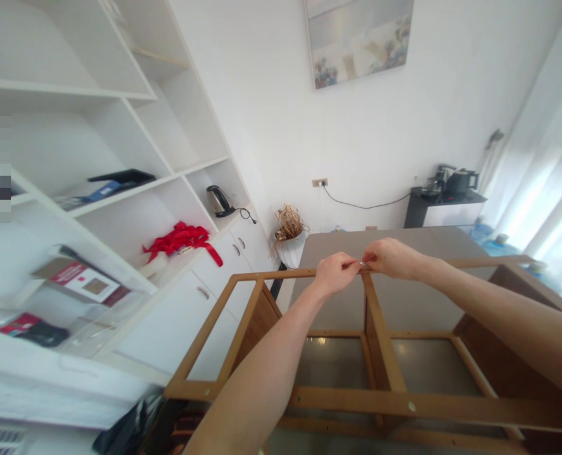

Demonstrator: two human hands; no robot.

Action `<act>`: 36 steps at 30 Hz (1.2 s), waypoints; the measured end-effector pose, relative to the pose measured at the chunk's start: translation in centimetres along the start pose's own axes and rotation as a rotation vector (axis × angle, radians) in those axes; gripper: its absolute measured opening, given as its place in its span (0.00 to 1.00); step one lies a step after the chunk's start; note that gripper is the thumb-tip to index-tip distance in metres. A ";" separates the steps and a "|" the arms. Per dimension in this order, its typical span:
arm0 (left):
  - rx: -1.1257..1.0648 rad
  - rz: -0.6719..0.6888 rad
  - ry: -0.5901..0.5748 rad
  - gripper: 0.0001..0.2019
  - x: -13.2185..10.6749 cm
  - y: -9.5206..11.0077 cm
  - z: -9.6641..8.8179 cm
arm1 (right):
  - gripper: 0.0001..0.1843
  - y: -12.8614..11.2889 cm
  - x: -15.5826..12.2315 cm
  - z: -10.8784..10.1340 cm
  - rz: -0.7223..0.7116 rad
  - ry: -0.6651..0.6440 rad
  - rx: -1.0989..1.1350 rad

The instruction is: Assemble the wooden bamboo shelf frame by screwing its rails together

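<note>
A wooden furniture frame [380,328] of brown rails and panels stands in front of me, open at the top. Both my arms reach out to its far top rail, where the middle upright meets it. My left hand [335,272] and my right hand [390,258] meet there, each with fingers pinched together. Between the fingertips sits a small metal piece [362,263], too small to name. The hands touch the rail at that joint.
White shelving [119,189] fills the left wall, holding a kettle [218,201], a red ribbon bundle [182,239], boxes and folders. A grey table top [394,243] lies behind the frame. A dark cabinet [444,208] with appliances stands at the back right, near bright curtains.
</note>
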State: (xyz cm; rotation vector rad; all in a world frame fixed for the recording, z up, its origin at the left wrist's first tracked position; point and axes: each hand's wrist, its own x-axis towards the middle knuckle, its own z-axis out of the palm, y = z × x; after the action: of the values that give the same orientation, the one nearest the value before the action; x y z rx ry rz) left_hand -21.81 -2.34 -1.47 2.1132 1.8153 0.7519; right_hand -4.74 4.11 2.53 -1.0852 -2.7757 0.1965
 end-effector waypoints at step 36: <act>-0.048 0.003 0.112 0.10 0.3 0.0 0.6 | 0.14 1.6 0.0 0.9 -0.080 -0.007 0.180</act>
State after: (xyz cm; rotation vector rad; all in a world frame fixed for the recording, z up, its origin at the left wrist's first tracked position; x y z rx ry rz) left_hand -21.47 -2.01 -1.90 2.0823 1.8304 0.9232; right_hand -3.82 5.19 1.34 -0.9303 -2.7381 0.4311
